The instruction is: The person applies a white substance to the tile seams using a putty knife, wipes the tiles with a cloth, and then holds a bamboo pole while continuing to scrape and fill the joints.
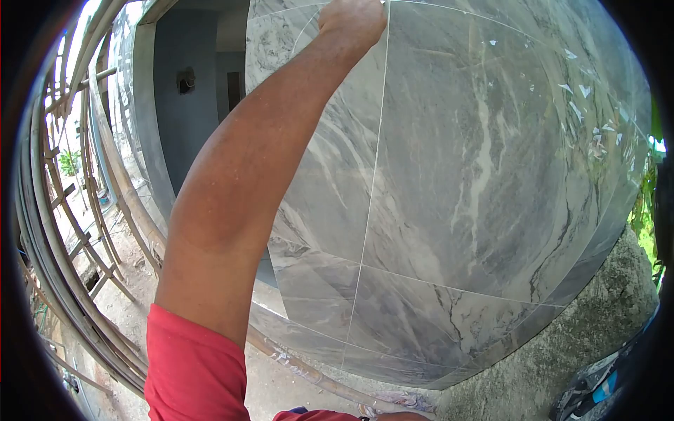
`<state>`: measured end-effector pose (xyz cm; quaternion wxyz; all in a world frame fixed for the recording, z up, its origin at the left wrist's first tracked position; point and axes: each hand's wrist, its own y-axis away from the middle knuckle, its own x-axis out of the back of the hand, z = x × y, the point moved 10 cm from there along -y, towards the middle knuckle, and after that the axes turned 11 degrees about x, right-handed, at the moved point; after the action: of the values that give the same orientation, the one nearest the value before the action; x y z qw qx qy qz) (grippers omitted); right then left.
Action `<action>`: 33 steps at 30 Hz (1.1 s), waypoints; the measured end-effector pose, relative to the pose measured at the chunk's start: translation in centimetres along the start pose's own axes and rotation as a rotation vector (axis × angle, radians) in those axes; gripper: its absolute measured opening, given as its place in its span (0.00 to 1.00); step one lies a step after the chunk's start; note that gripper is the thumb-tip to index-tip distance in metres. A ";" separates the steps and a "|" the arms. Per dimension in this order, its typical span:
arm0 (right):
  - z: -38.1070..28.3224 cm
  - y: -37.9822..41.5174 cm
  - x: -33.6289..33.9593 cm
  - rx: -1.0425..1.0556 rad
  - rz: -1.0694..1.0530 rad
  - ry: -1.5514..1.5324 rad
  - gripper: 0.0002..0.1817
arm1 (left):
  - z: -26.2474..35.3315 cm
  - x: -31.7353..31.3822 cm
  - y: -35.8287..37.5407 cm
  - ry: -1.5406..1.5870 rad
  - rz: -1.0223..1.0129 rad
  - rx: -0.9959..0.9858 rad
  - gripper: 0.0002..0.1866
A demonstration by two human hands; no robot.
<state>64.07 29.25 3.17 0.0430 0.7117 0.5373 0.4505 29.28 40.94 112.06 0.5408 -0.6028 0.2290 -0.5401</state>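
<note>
My left hand [353,19] is raised to the top edge of the view, against the grey marbled wall tiles [477,154]. It lies by the upper end of a thin white vertical joint [377,151] between two tiles. Its fingers are curled closed and partly cut off by the frame; what they hold, if anything, is hidden. My left arm, in a red sleeve [196,365], crosses in front of the tiles. At the bottom edge only a sliver of skin [404,417] shows, perhaps my right hand or wrist; its fingers are out of sight.
Bamboo poles [67,259] form a scaffold at the left, beside a doorway [189,91]. Another pole [302,370] lies along the wall's foot. Rough concrete [540,372] runs at lower right, near a dark object with a blue patch [602,389]. Small white flecks or reflections [584,91] dot the upper-right tiles.
</note>
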 end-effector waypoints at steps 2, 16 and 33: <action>0.3 0.4 -0.7 0.002 -0.020 0.014 0.27 | 0.1 0.3 0.4 0.005 -0.004 0.009 0.15; 0.9 -3.9 -0.3 0.047 -0.255 0.211 0.36 | 1.1 -0.9 0.8 -0.110 -0.100 0.023 0.19; -4.5 0.5 3.3 0.083 -0.241 0.193 0.37 | 1.9 -0.7 5.9 -0.201 0.097 -0.184 0.12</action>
<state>61.36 29.79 8.06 0.0155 0.5966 0.6387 0.4857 32.58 40.47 106.81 0.5291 -0.6890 0.2511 -0.4268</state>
